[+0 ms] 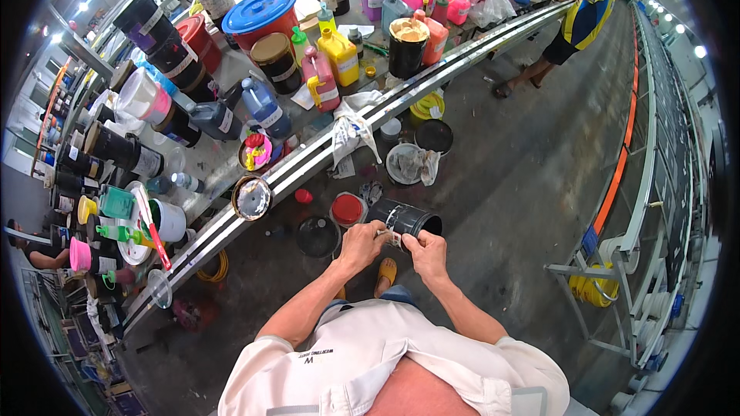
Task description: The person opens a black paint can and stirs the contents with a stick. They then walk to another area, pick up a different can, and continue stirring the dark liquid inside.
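Observation:
In front of my body a black plastic bucket [395, 216] is tipped on its side, its open mouth facing right. My left hand [362, 246] is closed at the bucket's near side, fingers at one end of a pale label [395, 237]. At the label's other end, by the bucket's mouth, my right hand [425, 252] is closed with its thumb and fingers pressed together. Whether the fingers grip the label itself or only the bucket wall is too small to tell. What supports the bucket from below is hidden.
Left of the bucket stands a tub with a red lid [347, 209], beside a dark round tub [317, 236]. A long bench [312, 119] with metal rails holds several buckets and bottles. A person [586, 11] stands far right. Metal racks [640, 231] line the right side.

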`<state>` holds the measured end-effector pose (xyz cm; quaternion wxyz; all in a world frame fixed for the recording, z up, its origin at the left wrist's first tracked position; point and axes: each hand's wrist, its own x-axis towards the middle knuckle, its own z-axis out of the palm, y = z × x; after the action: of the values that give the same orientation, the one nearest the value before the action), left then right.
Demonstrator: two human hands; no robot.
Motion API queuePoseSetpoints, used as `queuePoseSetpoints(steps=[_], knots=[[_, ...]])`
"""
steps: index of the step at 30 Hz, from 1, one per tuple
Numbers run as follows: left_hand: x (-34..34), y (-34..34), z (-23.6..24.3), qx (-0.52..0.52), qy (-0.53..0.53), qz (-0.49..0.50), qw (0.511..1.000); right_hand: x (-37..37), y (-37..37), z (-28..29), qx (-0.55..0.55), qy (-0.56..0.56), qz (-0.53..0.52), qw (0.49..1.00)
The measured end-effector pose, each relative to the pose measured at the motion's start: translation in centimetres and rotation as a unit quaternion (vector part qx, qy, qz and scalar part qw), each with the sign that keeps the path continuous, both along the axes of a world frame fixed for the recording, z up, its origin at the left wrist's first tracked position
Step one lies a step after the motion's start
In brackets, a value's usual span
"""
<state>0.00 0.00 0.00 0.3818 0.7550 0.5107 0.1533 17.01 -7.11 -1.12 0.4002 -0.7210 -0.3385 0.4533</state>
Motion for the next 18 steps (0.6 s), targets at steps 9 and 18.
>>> queuePoseSetpoints(steps=[9,18], knots=[[1.5,-0.3,-0.9,0.155,0.075,-0.059,0.983,-0.8,0.6,2.9,0.071,-0.09,0.006,0.993],[1.8,-0.7,-2.5,0.197,0.078,-0.042,0.976,-1.1,0.5,0.7,0.088,-0.059,0.009,0.994]])
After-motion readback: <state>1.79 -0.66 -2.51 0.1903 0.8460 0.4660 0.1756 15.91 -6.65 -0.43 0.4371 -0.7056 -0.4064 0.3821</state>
